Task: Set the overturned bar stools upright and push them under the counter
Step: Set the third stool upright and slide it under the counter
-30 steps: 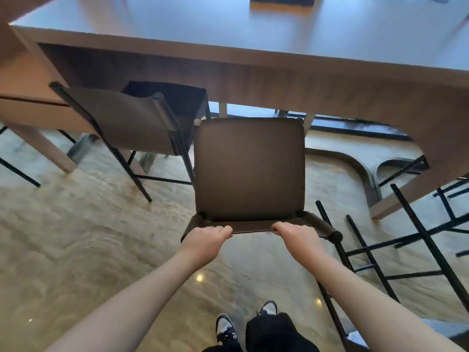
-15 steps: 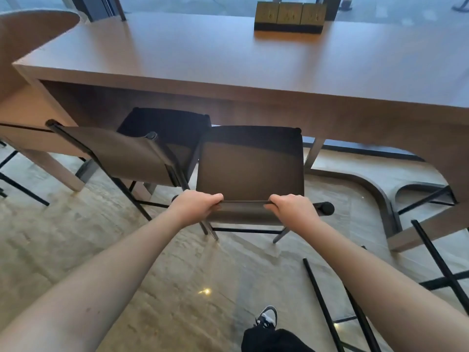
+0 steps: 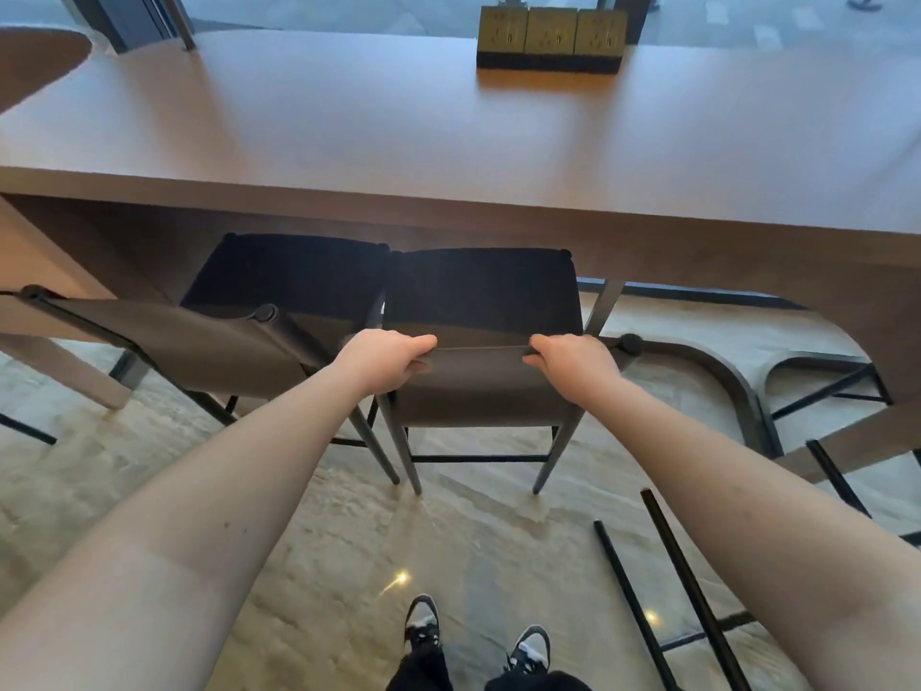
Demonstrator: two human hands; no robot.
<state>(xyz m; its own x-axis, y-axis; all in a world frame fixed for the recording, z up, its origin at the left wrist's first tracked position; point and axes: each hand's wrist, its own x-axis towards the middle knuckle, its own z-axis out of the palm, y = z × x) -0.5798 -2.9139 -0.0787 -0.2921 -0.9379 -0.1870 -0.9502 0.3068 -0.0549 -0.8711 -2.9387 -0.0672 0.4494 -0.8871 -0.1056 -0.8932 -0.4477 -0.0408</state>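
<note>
A dark brown bar stool [image 3: 481, 296] stands upright in front of me, its seat partly under the wooden counter [image 3: 448, 157]. My left hand [image 3: 386, 359] and my right hand [image 3: 573, 364] both grip the top edge of its backrest. A second upright stool [image 3: 209, 331] stands close on its left, seat also under the counter. Black legs of an overturned stool [image 3: 668, 581] lie on the floor at the lower right.
A block of gold-fronted boxes [image 3: 550, 39] sits on the counter's far side by the window. More black stool legs [image 3: 837, 386] show at the right under the counter's angled support. My shoes [image 3: 423, 625] stand on the marbled floor.
The stool has gone forward, its seat sliding further under the counter, both hands still on the backrest. I have stepped closer and the view has lifted toward the countertop.
</note>
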